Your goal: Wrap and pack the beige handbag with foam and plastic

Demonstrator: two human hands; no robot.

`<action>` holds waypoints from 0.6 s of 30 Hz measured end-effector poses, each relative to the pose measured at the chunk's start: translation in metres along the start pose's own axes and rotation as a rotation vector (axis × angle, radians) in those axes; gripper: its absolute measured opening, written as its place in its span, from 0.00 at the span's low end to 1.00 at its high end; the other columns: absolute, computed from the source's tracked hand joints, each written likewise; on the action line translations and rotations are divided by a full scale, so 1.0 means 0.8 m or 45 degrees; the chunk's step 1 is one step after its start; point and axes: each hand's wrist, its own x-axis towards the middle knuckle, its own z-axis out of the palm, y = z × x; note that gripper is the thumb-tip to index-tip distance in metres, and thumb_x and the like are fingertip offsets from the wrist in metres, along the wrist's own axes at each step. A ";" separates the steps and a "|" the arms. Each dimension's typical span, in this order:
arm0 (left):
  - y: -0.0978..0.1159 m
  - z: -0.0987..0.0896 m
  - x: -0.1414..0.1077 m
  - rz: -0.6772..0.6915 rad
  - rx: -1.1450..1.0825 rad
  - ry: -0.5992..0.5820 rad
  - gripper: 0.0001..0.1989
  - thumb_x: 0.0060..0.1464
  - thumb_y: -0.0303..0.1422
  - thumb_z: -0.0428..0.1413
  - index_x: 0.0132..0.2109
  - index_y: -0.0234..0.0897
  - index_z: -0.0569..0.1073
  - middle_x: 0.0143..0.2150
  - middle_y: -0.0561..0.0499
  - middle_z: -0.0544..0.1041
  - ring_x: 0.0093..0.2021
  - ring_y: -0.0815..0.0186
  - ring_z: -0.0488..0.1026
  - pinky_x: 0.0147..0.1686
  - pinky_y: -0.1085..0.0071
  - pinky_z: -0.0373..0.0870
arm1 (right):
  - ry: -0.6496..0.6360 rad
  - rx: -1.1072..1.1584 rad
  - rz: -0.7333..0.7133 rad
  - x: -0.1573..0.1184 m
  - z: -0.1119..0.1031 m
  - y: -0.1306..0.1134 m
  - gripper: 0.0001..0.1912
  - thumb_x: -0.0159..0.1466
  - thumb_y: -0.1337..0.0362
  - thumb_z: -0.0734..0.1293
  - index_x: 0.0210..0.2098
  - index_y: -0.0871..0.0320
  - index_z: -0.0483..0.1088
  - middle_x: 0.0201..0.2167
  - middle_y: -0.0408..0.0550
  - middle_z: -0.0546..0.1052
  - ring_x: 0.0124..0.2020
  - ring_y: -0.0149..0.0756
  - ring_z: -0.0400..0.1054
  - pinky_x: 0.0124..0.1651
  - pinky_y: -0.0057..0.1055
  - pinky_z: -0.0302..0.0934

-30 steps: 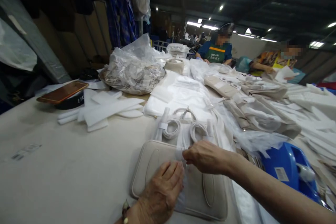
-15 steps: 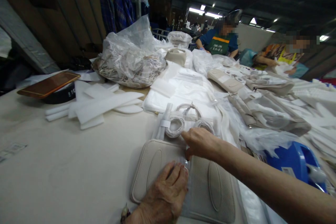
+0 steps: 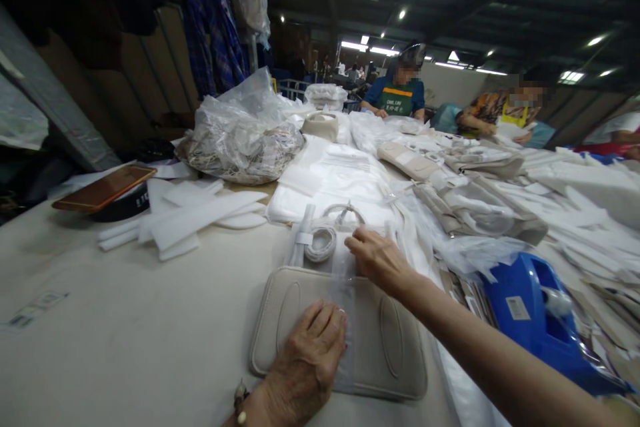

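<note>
The left hand lies spread over the beige bag on the counter, fingers nearly straight, gripping nothing. Farther off, the right hand curls its fingers above the bag's top edge; whether they pinch anything cannot be told. An uneven tug could crease the clear strip; a knock could loosen the coiled strap.

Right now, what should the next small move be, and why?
Probably the right hand should smooth the clear strip toward the near edge of the beige bag while the left hand steadies the bag. The strip runs down the bag's middle, the left hand lies against it, and the right fingers are beside it past the bag's far edge; any grip is unclear.
</note>
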 end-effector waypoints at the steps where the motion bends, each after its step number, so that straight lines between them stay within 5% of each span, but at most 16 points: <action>1: 0.000 0.000 0.000 0.003 -0.008 -0.001 0.15 0.60 0.24 0.43 0.49 0.29 0.71 0.47 0.44 0.76 0.50 0.60 0.70 0.53 0.62 0.67 | 0.053 0.004 -0.020 -0.020 0.009 -0.012 0.13 0.63 0.75 0.56 0.37 0.61 0.72 0.38 0.55 0.75 0.38 0.39 0.68 0.38 0.33 0.59; 3: 0.001 -0.001 -0.002 -0.016 -0.034 0.003 0.15 0.59 0.23 0.43 0.48 0.28 0.71 0.47 0.43 0.75 0.51 0.60 0.70 0.54 0.62 0.68 | 0.134 0.041 -0.119 -0.061 0.033 -0.035 0.15 0.61 0.76 0.56 0.38 0.58 0.72 0.40 0.52 0.76 0.40 0.39 0.68 0.44 0.36 0.61; 6: 0.001 -0.006 -0.003 -0.057 -0.020 0.026 0.14 0.57 0.22 0.44 0.46 0.26 0.70 0.46 0.40 0.75 0.51 0.58 0.70 0.52 0.62 0.70 | 0.578 0.080 -0.319 -0.112 0.077 -0.063 0.26 0.56 0.78 0.53 0.53 0.66 0.65 0.51 0.59 0.72 0.55 0.47 0.61 0.56 0.51 0.56; 11: -0.002 -0.021 0.001 0.087 0.077 -0.033 0.20 0.56 0.22 0.43 0.55 0.28 0.66 0.53 0.43 0.73 0.55 0.61 0.66 0.52 0.66 0.68 | 0.622 0.179 -0.324 -0.143 0.115 -0.092 0.23 0.60 0.71 0.56 0.55 0.64 0.63 0.52 0.55 0.73 0.56 0.42 0.63 0.57 0.44 0.58; 15: -0.016 -0.013 -0.003 0.271 0.173 0.034 0.16 0.59 0.33 0.47 0.52 0.35 0.71 0.51 0.49 0.75 0.52 0.62 0.69 0.50 0.69 0.67 | 0.722 0.355 -0.260 -0.164 0.094 -0.075 0.10 0.65 0.66 0.58 0.39 0.53 0.70 0.35 0.40 0.80 0.40 0.30 0.72 0.55 0.32 0.60; 18: -0.034 0.012 -0.011 0.375 0.199 0.140 0.17 0.59 0.33 0.48 0.54 0.36 0.70 0.48 0.49 0.76 0.48 0.60 0.71 0.47 0.65 0.68 | 0.973 0.577 0.252 -0.210 0.048 -0.023 0.10 0.61 0.62 0.60 0.40 0.54 0.70 0.35 0.46 0.78 0.40 0.35 0.70 0.50 0.34 0.60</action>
